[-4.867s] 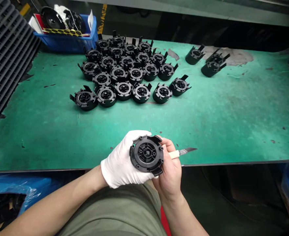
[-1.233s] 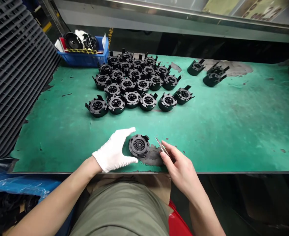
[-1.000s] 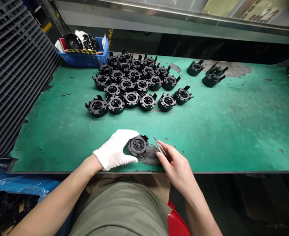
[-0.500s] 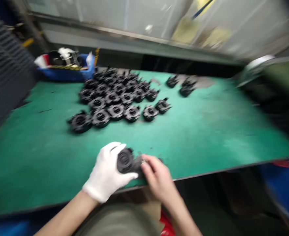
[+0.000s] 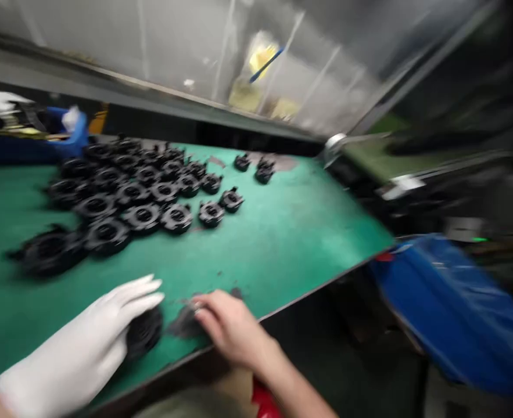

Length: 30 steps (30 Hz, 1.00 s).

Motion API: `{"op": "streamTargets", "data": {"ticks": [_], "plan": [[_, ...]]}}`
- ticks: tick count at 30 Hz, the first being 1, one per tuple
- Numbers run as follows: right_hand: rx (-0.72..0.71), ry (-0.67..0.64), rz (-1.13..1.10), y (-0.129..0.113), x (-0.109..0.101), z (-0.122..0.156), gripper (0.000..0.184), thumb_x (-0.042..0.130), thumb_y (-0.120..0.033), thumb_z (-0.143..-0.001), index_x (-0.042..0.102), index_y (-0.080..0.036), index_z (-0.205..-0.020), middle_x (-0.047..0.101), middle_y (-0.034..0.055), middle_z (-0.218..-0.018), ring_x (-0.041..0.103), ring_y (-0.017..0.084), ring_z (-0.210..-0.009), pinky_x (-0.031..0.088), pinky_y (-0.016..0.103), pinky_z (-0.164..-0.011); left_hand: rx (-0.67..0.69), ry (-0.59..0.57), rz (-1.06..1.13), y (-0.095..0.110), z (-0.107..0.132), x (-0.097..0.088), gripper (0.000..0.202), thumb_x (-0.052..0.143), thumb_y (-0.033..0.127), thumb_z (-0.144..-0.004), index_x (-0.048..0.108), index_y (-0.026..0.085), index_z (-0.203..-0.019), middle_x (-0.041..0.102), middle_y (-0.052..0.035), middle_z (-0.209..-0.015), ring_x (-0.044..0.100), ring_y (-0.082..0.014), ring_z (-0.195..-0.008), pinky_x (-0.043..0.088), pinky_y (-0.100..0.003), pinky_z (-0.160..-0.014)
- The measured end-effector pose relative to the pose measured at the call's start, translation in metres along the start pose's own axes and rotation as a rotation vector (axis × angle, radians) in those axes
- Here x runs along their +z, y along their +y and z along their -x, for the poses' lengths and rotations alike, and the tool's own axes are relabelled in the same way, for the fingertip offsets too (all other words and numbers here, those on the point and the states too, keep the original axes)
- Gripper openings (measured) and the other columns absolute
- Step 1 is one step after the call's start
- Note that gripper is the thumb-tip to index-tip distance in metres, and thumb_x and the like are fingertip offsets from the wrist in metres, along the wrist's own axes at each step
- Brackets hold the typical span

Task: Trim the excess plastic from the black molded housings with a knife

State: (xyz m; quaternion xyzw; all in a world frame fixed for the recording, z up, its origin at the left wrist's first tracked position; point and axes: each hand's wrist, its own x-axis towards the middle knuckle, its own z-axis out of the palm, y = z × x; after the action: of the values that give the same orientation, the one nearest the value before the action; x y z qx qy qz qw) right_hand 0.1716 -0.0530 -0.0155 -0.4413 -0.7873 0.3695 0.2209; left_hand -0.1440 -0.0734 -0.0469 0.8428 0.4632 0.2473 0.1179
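A long bench [image 5: 277,244] with a worn green top runs across the view, tilted and blurred, its front edge dropping toward the lower right. Beyond it hangs a pale translucent sheet [image 5: 173,58] with a blue pen [image 5: 265,64] showing through or against it. A large blue plastic sheet [image 5: 450,307] lies low on the right, off the bench. At the far left of the bench, a blue crate [image 5: 16,150] is cut off by the edge of the view; white material [image 5: 71,119] rises at its corner, and its other contents are too blurred to tell. Across the bench spreads a close group of black round plastic parts [image 5: 143,216], each with small tabs at the rim, and two more parts [image 5: 260,165] sit apart near the far end. Another black round plastic part [image 5: 143,332] lies near the front edge, below the group and mostly dark with blur. The left hand [image 5: 77,342], in a white glove, wraps around its side in a fairly wide grip, holding it. The bare right hand [image 5: 232,328] is just beside it, over a dark worn patch [image 5: 185,323] on the bench, its fingers curled into a narrow grip; whether it holds anything, the blur does not show.
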Motion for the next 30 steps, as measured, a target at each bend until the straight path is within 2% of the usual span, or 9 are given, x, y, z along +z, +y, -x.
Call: {"op": "streamTargets", "data": {"ticks": [2,4,6,8,13,18,21,24,30], "plan": [[-0.066,-0.043,0.05,0.005,-0.003,-0.004,0.03,0.052,-0.039,-0.117,0.071,-0.023,-0.133,0.078,0.0101,-0.123,0.075,0.022,-0.111,0.061,0.036,-0.1,-0.033,-0.062,0.025,0.011,-0.003,-0.019,0.048,0.052,0.021,-0.106,0.064,0.029,-0.151,0.066,-0.0074,-0.16,0.066,-0.0268,-0.148,0.057,-0.042,-0.126],[-0.12,-0.084,0.12,0.014,-0.003,-0.01,0.027,0.049,-0.034,-0.118,0.07,-0.023,-0.131,0.077,0.0092,-0.117,0.075,0.022,-0.106,0.062,0.037,-0.094,-0.101,-0.081,0.057,0.014,-0.003,-0.021,0.055,0.061,0.038,-0.108,0.054,0.02,-0.16,0.065,-0.0177,-0.16,0.065,-0.0331,-0.149,0.057,-0.05,-0.126],[-0.194,-0.097,0.165,0.019,-0.003,-0.014,0.023,0.049,-0.029,-0.118,0.067,-0.022,-0.13,0.076,0.009,-0.116,0.075,0.021,-0.105,0.062,0.037,-0.092,-0.149,-0.079,0.082,0.015,0.001,-0.015,0.088,0.081,0.063,-0.096,0.048,0.017,-0.163,0.057,-0.0258,-0.165,0.059,-0.0412,-0.153,0.057,-0.057,-0.125],[-0.262,-0.107,0.219,0.019,-0.002,-0.015,0.023,0.049,-0.026,-0.117,0.066,-0.021,-0.132,0.076,0.0089,-0.115,0.075,0.021,-0.103,0.062,0.036,-0.089,-0.161,-0.037,0.101,0.015,0.005,-0.008,0.109,0.091,0.073,-0.081,0.047,0.017,-0.164,0.057,-0.0287,-0.164,0.059,-0.0446,-0.152,0.057,-0.061,-0.124],[-0.364,-0.128,0.417,0.012,0.0,-0.021,0.029,0.048,-0.028,-0.118,0.067,-0.017,-0.137,0.077,0.0088,-0.109,0.077,0.019,-0.091,0.061,0.031,-0.078,-0.119,0.007,0.145,0.01,0.004,0.001,0.106,0.096,0.07,-0.077,0.052,0.017,-0.157,0.071,-0.0235,-0.146,0.072,-0.0407,-0.135,0.06,-0.057,-0.119],[-0.431,-0.08,0.542,0.01,0.004,-0.028,0.034,0.047,-0.029,-0.12,0.069,-0.017,-0.142,0.073,0.0037,-0.095,0.068,0.014,-0.074,0.048,0.028,-0.062,-0.186,0.006,0.166,0.014,0.0,-0.002,0.101,0.101,0.059,-0.074,0.055,0.018,-0.153,0.072,-0.0206,-0.143,0.073,-0.0393,-0.133,0.061,-0.055,-0.119],[-0.467,-0.083,0.591,0.009,0.003,-0.027,0.035,0.046,-0.027,-0.119,0.068,-0.017,-0.145,0.07,0.0031,-0.09,0.065,0.014,-0.073,0.044,0.027,-0.059,-0.216,-0.084,0.159,0.017,-0.003,-0.009,0.105,0.107,0.045,-0.068,0.053,0.02,-0.155,0.072,-0.0184,-0.147,0.072,-0.0384,-0.135,0.06,-0.053,-0.121],[-0.47,-0.11,0.649,0.006,0.001,-0.025,0.037,0.05,-0.018,-0.115,0.066,-0.017,-0.148,0.072,0.0049,-0.093,0.065,0.015,-0.078,0.044,0.027,-0.061,-0.218,-0.168,0.153,0.016,-0.007,-0.016,0.109,0.108,0.034,-0.066,0.051,0.022,-0.157,0.07,-0.0162,-0.151,0.071,-0.0386,-0.138,0.059,-0.053,-0.123],[-0.494,-0.099,0.723,-0.01,0.004,-0.016,0.048,0.047,-0.002,-0.103,0.061,-0.009,-0.148,0.07,0.0067,-0.093,0.062,0.019,-0.078,0.048,0.032,-0.063,-0.244,-0.183,0.168,0.016,-0.008,-0.019,0.101,0.104,0.029,-0.072,0.051,0.023,-0.158,0.069,-0.0144,-0.153,0.069,-0.0374,-0.14,0.057,-0.052,-0.126]]}}
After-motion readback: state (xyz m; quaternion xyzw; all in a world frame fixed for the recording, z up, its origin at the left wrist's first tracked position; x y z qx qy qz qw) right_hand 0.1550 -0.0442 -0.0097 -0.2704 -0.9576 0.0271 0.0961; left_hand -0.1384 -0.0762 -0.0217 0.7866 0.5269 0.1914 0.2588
